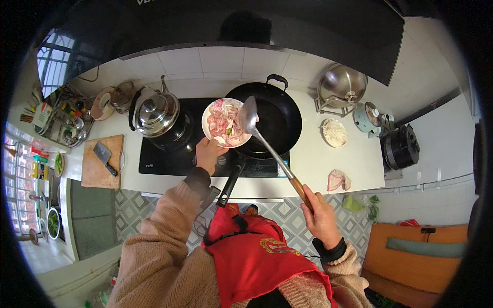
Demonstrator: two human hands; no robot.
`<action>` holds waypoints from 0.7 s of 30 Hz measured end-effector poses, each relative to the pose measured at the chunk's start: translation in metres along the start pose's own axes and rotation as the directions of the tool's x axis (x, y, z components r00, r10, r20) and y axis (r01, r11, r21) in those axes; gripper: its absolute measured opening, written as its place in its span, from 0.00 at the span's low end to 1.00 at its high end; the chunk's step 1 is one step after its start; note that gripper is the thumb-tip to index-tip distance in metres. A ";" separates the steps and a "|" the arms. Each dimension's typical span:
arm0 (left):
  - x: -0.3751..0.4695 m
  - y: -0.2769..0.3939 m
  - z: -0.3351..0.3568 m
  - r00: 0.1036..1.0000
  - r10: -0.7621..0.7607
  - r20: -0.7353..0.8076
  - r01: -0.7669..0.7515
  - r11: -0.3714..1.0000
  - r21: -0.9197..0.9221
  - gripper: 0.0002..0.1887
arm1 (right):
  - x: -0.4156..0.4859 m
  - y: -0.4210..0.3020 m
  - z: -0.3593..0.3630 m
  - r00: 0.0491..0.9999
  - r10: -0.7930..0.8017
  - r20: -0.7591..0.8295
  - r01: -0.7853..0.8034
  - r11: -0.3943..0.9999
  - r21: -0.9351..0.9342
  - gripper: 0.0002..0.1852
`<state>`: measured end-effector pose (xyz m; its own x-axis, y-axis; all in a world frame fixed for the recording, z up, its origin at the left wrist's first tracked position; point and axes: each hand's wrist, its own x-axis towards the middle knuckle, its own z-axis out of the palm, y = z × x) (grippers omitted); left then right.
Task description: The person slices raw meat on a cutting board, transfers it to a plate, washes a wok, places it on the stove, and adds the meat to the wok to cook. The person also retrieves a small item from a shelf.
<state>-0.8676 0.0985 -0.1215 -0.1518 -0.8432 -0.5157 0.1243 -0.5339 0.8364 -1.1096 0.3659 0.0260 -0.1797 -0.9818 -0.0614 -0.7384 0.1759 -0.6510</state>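
My left hand (208, 153) holds a white bowl (206, 122) by its near rim, above the left side of a black wok (279, 119). Slices of raw pale-pink meat (220, 124) fill the bowl, with a bit of green among them. In my right hand (321, 215) is the wooden handle of a metal wok spatula (271, 150). Its blade overlaps the bowl's right edge; whether it touches the meat I cannot tell. Dark and bare inside, the wok sits on the right of a black glass cooktop (165, 156), its long handle pointing toward me.
A steel kettle (158, 113) stands on the left burner. Further left, a cleaver (103, 154) lies on a wooden cutting board (90, 175). To the right are a plate of white strips (334, 133), a cloth (339, 181), a steel lid on a rack (342, 86) and a black cooker (402, 148). A range hood (173, 27) hangs overhead.
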 end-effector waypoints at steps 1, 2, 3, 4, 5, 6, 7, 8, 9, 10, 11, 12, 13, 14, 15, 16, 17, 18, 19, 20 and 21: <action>0.001 0.000 0.001 1.000 -0.010 0.007 0.010 1.000 -0.002 0.13 | 0.003 -0.001 0.004 1.000 -0.003 0.018 0.003 1.000 -0.004 0.31; 0.003 -0.001 0.002 1.000 -0.018 0.014 0.019 1.000 -0.005 0.12 | 0.005 -0.001 0.008 0.999 -0.040 0.019 0.041 0.999 -0.036 0.32; 0.004 -0.001 0.003 1.000 -0.023 0.020 0.023 1.000 -0.006 0.10 | 0.007 -0.001 0.012 0.999 -0.024 0.039 0.028 0.995 -0.094 0.32; 0.004 -0.002 0.004 1.000 -0.021 0.022 0.021 1.000 -0.011 0.11 | 0.009 -0.001 0.016 0.998 -0.009 0.057 0.018 0.988 -0.151 0.32; 0.005 -0.003 0.005 1.000 -0.016 0.023 0.017 1.000 -0.015 0.11 | 0.010 -0.001 0.019 0.997 0.007 0.077 0.009 0.978 -0.208 0.32; 0.006 -0.004 0.006 1.000 -0.014 0.020 0.014 1.000 -0.019 0.11 | 0.012 -0.002 0.021 0.996 0.010 0.085 0.011 0.971 -0.238 0.32; 0.007 -0.005 0.007 1.000 -0.009 0.019 0.009 1.000 -0.009 0.11 | 0.013 -0.002 0.024 0.996 0.014 0.094 0.012 0.963 -0.268 0.32; 0.008 -0.006 0.008 1.000 -0.010 0.013 0.010 1.000 0.003 0.11 | 0.015 -0.003 0.025 0.994 0.032 0.106 0.003 0.950 -0.311 0.32; 0.009 -0.007 0.009 1.000 -0.008 0.014 0.008 1.000 0.010 0.11 | 0.016 -0.004 0.027 0.995 0.031 0.099 0.001 0.952 -0.307 0.32; 0.011 -0.008 0.009 1.000 -0.017 0.013 0.017 1.000 0.015 0.12 | 0.019 -0.005 0.029 0.995 0.041 0.093 -0.009 0.948 -0.318 0.32; 0.012 -0.008 0.009 1.000 -0.023 0.012 0.023 1.000 0.017 0.12 | 0.020 -0.006 0.031 0.995 0.045 0.090 -0.012 0.944 -0.329 0.32; 0.013 -0.008 0.009 0.999 -0.039 0.007 0.038 0.999 0.025 0.12 | 0.021 -0.006 0.031 0.995 0.046 0.085 -0.014 0.939 -0.343 0.32; 0.014 -0.008 0.008 0.999 -0.047 -0.001 0.047 0.999 0.018 0.13 | 0.021 -0.007 0.031 0.996 0.044 0.083 -0.012 0.934 -0.358 0.32; 0.015 -0.009 0.008 0.998 -0.064 -0.011 0.065 0.998 0.017 0.13 | 0.021 -0.007 0.030 0.996 0.043 0.081 -0.010 0.928 -0.373 0.32; 0.015 -0.009 0.007 0.996 -0.081 -0.021 0.082 0.996 0.019 0.13 | 0.021 -0.008 0.029 0.997 0.042 0.072 -0.012 0.927 -0.374 0.32; 0.016 -0.010 0.008 0.997 -0.076 -0.005 0.076 0.997 0.009 0.13 | 0.020 -0.008 0.028 0.997 0.041 0.064 -0.014 0.926 -0.377 0.32; 0.016 -0.011 0.008 0.998 -0.069 0.008 0.069 0.998 0.001 0.14 | 0.020 -0.008 0.027 0.996 0.053 0.065 -0.024 0.919 -0.393 0.32; 0.016 -0.011 0.008 0.998 -0.066 0.018 0.066 0.998 -0.006 0.14 | 0.019 -0.009 0.026 0.998 0.035 0.050 -0.014 0.925 -0.380 0.32; 0.017 -0.012 0.009 0.998 -0.062 0.017 0.062 0.998 -0.004 0.14 | 0.018 -0.009 0.025 0.999 0.033 0.044 -0.014 0.925 -0.380 0.32; 0.018 -0.012 0.010 0.998 -0.064 0.013 0.064 0.998 0.000 0.14 | 0.017 -0.010 0.023 0.999 0.034 0.043 -0.014 0.922 -0.387 0.32; 0.019 -0.013 0.012 0.997 -0.071 0.009 0.071 0.997 0.010 0.14 | 0.017 -0.011 0.022 0.999 0.035 0.036 -0.018 0.924 -0.382 0.32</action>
<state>-0.8834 0.0904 -0.1395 -0.1691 -0.8027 -0.5719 0.1037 -0.5915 0.7996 -1.0908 0.3457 0.0153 -0.1817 -0.9771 -0.1110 -0.9273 0.2078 -0.3114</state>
